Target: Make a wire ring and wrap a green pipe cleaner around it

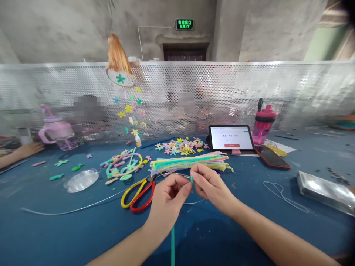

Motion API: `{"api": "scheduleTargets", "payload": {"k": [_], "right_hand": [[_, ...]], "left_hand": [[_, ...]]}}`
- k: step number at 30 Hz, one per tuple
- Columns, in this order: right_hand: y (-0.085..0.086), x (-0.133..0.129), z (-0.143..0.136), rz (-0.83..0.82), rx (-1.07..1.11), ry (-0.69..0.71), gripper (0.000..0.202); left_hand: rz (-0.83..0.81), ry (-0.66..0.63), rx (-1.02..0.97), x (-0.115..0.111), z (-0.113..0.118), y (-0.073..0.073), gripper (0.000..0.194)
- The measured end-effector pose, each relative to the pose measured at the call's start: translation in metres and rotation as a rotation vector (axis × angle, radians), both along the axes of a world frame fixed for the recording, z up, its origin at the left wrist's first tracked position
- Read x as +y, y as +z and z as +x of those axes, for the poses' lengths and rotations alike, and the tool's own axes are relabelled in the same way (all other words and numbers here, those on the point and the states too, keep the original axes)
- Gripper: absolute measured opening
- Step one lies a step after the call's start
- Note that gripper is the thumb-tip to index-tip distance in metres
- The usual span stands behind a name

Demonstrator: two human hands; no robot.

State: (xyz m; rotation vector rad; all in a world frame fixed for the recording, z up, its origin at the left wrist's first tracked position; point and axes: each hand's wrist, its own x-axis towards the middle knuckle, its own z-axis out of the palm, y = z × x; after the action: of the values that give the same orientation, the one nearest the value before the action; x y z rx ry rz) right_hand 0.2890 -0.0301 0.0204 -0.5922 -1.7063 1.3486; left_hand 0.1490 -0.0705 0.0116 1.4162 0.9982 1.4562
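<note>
My left hand [170, 197] and my right hand [209, 184] meet above the blue table, each closed in a pinch. Between their fingertips a small piece of a green pipe cleaner [192, 178] shows around a thin wire [174, 173]. A long green strand [172, 244] hangs below my left hand; it looks like the same pipe cleaner, though its middle is hidden. The wire curves behind my left hand, and a long pale end [83, 207] reaches left. Scissors [138, 195] with one yellow and one red handle lie left of my left hand. Behind my hands rests a bundle of pastel pipe cleaners [183, 161].
Small pastel flower shapes [183, 146] are heaped behind the bundle, beside a tablet [231, 138] showing a timer. A decorated hoop [126, 164], clear dish [82, 180], pink cups [58, 129], phone [273, 157] and shiny box [325, 190] surround the work area. Another person's hand [30, 149] is at left.
</note>
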Motion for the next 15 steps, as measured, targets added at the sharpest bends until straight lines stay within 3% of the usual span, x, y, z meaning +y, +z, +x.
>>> {"api": "scheduleTargets", "payload": {"k": [6,11,15], "right_hand": [[0.004,-0.002,-0.001,0.034,-0.046,-0.003,0.023],[0.003,-0.001,0.0,0.029,-0.049,0.001,0.026],[0.002,0.0,0.0,0.024,-0.036,0.031,0.024]], "left_hand": [[0.036,0.024,0.131,-0.004,-0.004,0.001,0.021],[0.218,0.13,0.384,-0.012,-0.006,0.0,0.014],[0.3,0.174,0.468,-0.012,-0.007,-0.001,0.01]]}}
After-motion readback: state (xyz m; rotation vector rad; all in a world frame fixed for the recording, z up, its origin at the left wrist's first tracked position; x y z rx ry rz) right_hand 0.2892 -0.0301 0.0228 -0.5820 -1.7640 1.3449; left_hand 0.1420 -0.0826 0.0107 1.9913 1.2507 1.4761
